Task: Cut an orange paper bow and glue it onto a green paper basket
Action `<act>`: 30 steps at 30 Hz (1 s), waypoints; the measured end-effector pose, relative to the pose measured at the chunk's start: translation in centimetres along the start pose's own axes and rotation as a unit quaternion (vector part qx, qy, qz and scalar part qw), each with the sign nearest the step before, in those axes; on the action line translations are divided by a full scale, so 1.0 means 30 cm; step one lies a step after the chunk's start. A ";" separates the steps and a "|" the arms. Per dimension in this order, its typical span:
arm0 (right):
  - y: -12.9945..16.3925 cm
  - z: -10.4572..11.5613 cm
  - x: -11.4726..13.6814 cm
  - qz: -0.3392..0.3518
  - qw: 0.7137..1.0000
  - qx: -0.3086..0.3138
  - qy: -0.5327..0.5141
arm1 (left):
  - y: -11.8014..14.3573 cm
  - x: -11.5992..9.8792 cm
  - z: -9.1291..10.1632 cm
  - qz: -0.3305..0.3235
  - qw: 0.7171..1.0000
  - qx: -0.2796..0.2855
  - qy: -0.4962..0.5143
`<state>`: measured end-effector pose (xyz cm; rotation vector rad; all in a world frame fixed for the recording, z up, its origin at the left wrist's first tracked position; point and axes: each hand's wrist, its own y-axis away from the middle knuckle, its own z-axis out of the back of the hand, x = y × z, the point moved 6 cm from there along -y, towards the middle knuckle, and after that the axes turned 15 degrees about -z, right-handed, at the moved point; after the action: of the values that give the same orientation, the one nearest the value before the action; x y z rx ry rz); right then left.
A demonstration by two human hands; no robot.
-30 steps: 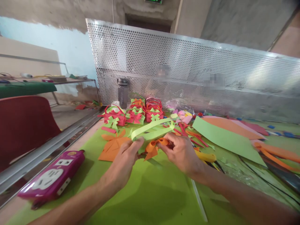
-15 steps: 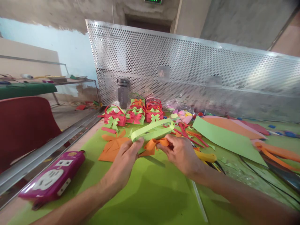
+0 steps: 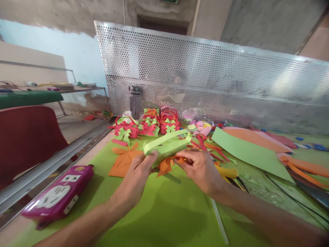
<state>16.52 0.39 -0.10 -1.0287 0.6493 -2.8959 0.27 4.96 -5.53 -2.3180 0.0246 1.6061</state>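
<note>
My left hand (image 3: 136,173) grips the near end of a light green paper basket (image 3: 168,145) with a looped handle, held just above the table. My right hand (image 3: 200,168) pinches an orange paper bow (image 3: 167,164) against the basket's front side. An orange cut paper piece (image 3: 123,158) lies flat to the left of my left hand. Behind the basket stand several finished red and green paper baskets (image 3: 147,125) with bows.
A magenta power strip (image 3: 59,195) lies at the near left table edge. A grey bottle (image 3: 135,101) stands by the perforated metal screen (image 3: 218,82). Green and orange sheets (image 3: 246,147), paper strips and scraps cover the right side. A red chair (image 3: 25,137) stands at left.
The green basket has tipped slightly toward me, and my right hand has pressed the orange bow lower against its front. My left hand has stayed put.
</note>
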 end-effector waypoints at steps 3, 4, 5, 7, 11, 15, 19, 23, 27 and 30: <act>-0.001 0.009 0.002 -0.011 1.000 -0.011 -0.012 | 0.001 0.006 0.008 0.008 1.000 -0.009 -0.024; -0.002 0.009 0.003 -0.011 1.000 -0.013 -0.011 | 0.000 0.008 0.009 0.005 1.000 -0.008 -0.025; -0.003 0.008 0.005 -0.010 1.000 -0.013 -0.008 | 0.000 0.009 0.010 0.002 1.000 -0.006 -0.024; -0.003 0.004 0.008 0.001 1.000 -0.017 0.008 | 0.000 0.011 0.012 -0.003 1.000 -0.002 -0.022; 0.001 0.000 0.011 0.048 0.994 -0.058 0.075 | 0.001 0.013 0.021 -0.005 0.999 -0.012 -0.031; 0.013 -0.001 0.025 0.101 0.982 -0.093 0.128 | 0.003 0.007 0.027 -0.008 0.998 -0.021 -0.055; 0.014 -0.003 0.030 0.098 0.981 -0.096 0.140 | 0.002 0.005 0.019 -0.013 0.998 -0.005 -0.058; 0.009 -0.015 0.015 0.054 0.991 -0.052 0.115 | -0.001 0.000 0.013 -0.019 0.999 -0.003 -0.043; 0.020 -0.022 0.018 0.074 0.989 -0.038 0.125 | 0.004 -0.007 0.028 -0.006 0.996 -0.034 -0.079; 0.030 -0.026 0.027 0.105 0.980 -0.054 0.163 | 0.010 -0.014 0.034 -0.001 0.992 -0.044 -0.115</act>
<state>15.29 -0.26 -0.50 -0.4558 0.8744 -2.8857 -0.87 4.89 -5.55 -2.1779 -0.1033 1.8993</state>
